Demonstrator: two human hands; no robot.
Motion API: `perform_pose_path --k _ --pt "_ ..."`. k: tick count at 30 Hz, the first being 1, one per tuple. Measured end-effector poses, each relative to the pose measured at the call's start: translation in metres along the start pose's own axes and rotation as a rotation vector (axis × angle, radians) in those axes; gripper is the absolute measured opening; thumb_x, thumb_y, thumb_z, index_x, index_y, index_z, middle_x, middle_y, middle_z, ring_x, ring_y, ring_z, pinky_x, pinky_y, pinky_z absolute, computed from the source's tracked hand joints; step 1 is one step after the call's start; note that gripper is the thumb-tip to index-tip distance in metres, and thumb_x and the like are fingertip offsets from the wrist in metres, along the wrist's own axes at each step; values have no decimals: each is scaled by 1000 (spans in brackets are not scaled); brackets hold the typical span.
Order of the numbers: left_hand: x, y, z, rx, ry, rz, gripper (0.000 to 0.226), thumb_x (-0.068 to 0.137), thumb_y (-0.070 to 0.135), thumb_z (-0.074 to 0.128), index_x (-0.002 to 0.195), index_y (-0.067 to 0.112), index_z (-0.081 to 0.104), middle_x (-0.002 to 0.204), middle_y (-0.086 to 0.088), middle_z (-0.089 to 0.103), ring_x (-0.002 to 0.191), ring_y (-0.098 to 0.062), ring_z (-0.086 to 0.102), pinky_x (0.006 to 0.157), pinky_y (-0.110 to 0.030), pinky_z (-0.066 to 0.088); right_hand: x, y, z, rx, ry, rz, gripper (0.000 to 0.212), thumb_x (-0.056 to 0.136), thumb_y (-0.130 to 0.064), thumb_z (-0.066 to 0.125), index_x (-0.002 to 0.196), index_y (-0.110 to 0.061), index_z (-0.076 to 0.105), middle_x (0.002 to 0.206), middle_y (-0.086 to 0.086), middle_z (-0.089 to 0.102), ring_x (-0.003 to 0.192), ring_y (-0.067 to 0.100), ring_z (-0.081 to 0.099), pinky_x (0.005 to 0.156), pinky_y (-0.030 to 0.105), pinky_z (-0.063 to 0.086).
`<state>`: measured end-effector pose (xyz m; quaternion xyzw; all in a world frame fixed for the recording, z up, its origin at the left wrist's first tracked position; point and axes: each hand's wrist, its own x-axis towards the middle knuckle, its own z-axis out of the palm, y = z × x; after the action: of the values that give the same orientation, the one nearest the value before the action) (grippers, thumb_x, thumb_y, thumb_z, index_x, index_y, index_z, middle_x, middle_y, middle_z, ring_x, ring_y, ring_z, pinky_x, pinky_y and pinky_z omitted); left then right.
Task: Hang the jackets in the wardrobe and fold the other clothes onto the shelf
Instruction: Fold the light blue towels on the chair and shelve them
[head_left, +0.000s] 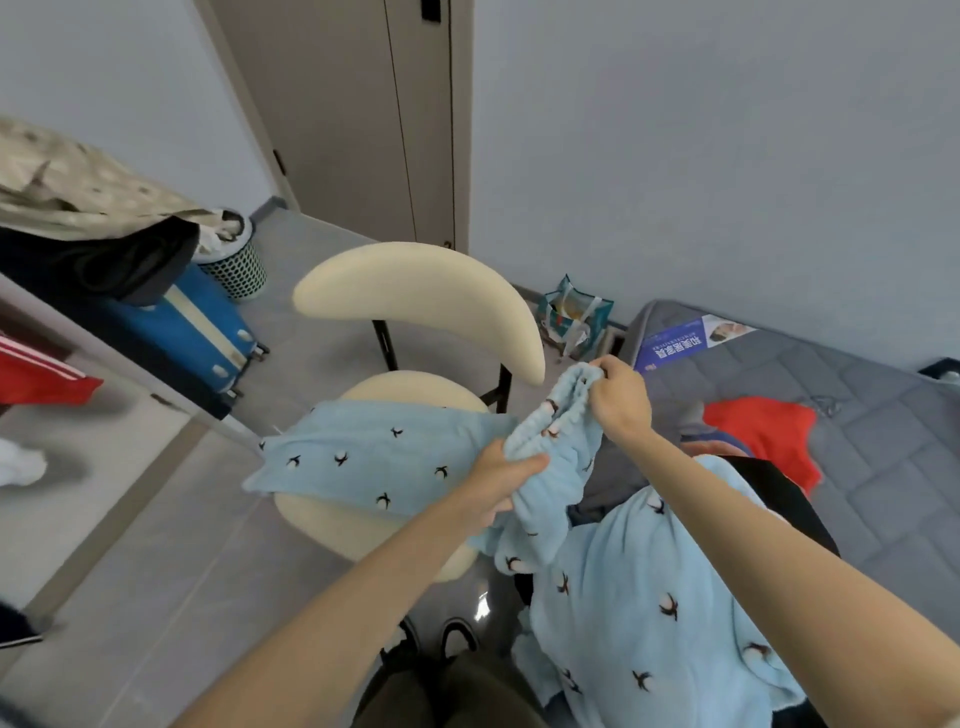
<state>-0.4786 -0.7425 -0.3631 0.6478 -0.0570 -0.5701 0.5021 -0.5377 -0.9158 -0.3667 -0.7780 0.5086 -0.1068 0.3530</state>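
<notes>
Held pyjamas (623, 597) draped from lap to chair (415, 291). Clenched bunched cloth with left hand (511, 480), pinched waistband (gathered elastic) with right hand (618, 397). Needed, probably, to pull waistband flat and align legs before folding.

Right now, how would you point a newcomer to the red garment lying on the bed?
Start at the grey quilted mattress on the right. The crumpled plain red garment lies on it by its near edge, just beyond the right hand. Unlike the red garment with white stripes at far left, it has no stripes.
</notes>
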Motion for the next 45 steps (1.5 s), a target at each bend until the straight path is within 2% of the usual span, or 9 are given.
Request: perform_pose_path --k 6,12,17,24,28,32,37,42,45 --pt "47 -32 -34 -22 60 -65 14 92 10 61 101 20 61 100 0 69 82 -8 66 63 -23 57 16 7 61 -198 -53 -29 30 91 -4 35 107 -4 60 114 13 59 107 33 50 76 43 47" --pt "102 -68 -66 93 160 -150 17 88 13 61 103 20 62 107 -3 69 99 -21 66 90 -41 55 35 20 128 -390 -91 -45 37 94 -6 33 122 -8 58 123 14 56 115 33 44 86 43 40" --pt "151 -105 -82 44 161 -244 18 89 16 60 86 33 56 97 3 67 93 -18 65 82 -36 54 51 46 183 -546 -88 -31 34 97 -12 36 123 -15 57 123 11 55 117 30 40 88 38 31" --pt "199 -164 -85 -9 140 -258 22 96 23 56 116 29 60 108 0 69 101 -24 66 87 -47 56 59 98 216 -384 -284 -5 36 96 -18 43 130 -21 53 140 4 42 128 27 32 105 40 26" --pt "215 -190 -81 184 237 -101 14 97 29 54 86 36 59 88 15 65 82 -3 60 72 -27 53 43 135 202 -556 -158 95 47 95 -26 48 140 -22 39 157 8 17 140 38 15 115 48 14" --pt "223 -202 -75 218 255 -42 31 98 29 53 128 29 58 112 5 67 96 -11 61 73 -26 46 31 164 184 -286 -110 439 78 88 -45 60 149 -25 16 156 16 14 134 43 20 106 51 27" --pt "222 -208 -78 163 379 -29 30 99 25 51 128 25 54 117 5 62 106 -16 58 79 -27 43 28 181 185 153 -95 681 110 73 -50 77 150 -22 3 142 18 38 125 39 44 101 48 39" --pt "213 -191 -88 72 279 -12 57 102 32 42 152 33 15 148 13 25 133 -6 28 109 -29 29 21 184 185 294 -116 814 88 64 -54 83 131 -8 48 121 10 62 106 29 61 89 41 53" --pt "206 -178 -96 380 298 53 56 101 27 46 152 31 20 157 -2 20 145 -19 18 119 -39 17 9 169 182 296 -66 721 83 59 -60 82 121 -12 54 109 4 65 98 24 63 85 40 55"
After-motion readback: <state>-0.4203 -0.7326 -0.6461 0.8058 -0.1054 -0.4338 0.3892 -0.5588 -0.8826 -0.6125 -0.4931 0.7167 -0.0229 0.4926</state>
